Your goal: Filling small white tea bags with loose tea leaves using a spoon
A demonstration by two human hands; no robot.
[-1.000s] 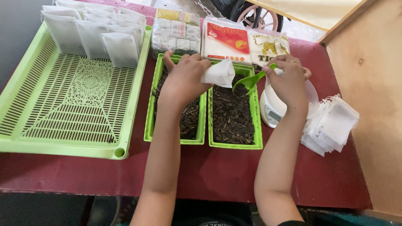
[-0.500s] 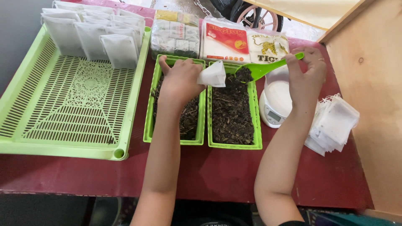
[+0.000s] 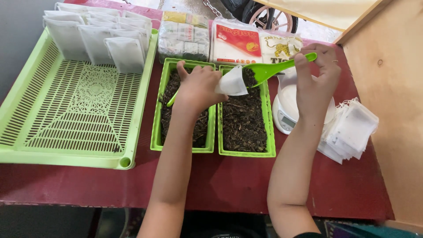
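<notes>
Two narrow green trays sit side by side at the centre of the frame on a dark red table [image 3: 246, 180], each filled with dark, loose dried leaves: the left tray [image 3: 157, 128] lies under the left hand, the right tray [image 3: 269, 132] just beside it. A large green slatted tray [image 3: 79, 110] fills the left of the frame; white filled pouches [image 3: 94, 33] stand in rows along its upper edge, and the rest of its floor is bare. Sealed packets [image 3: 229, 39] lie along the top centre.

Above the trays, the left hand [image 3: 198, 88] pinches a small white paper pouch [image 3: 232, 82] between curled fingers, its mouth facing right. The right hand [image 3: 315, 81] grips the handle of a green scoop [image 3: 275, 68] with fingers closed round it. The scoop's long axis runs nearly level, rising slightly to the right; its bowl points left and meets the pouch's mouth over the right tray. A white kitchen scale [image 3: 286, 112] sits below the right hand, and a loose stack of empty white pouches [image 3: 352, 132] lies at centre right.
</notes>
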